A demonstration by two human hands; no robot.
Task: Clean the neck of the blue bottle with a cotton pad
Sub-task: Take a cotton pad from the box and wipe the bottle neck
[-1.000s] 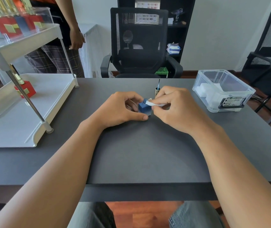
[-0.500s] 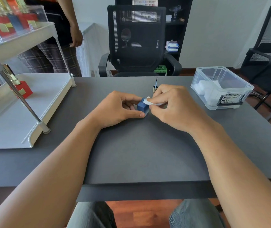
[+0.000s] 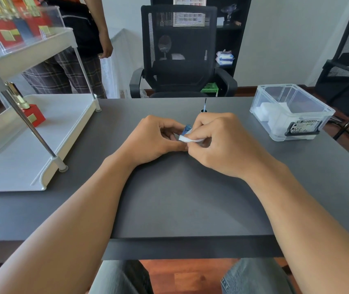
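Left fingers [image 3: 165, 132] gripping blue bottle [image 3: 186, 129], right fingers [image 3: 199, 143] pinching cotton pad [image 3: 187, 139] against neck

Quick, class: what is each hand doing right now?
Left hand: closed around the small blue glass bottle.
Right hand: fingers pinching the white cotton pad.

Clear plastic box [image 3: 292, 111], far right corner of the counter [image 3: 169, 198]: black-and-white front label [image 3: 304, 127], large letters "OCUS" readable, first letter hidden by the latch; smaller print illegible.
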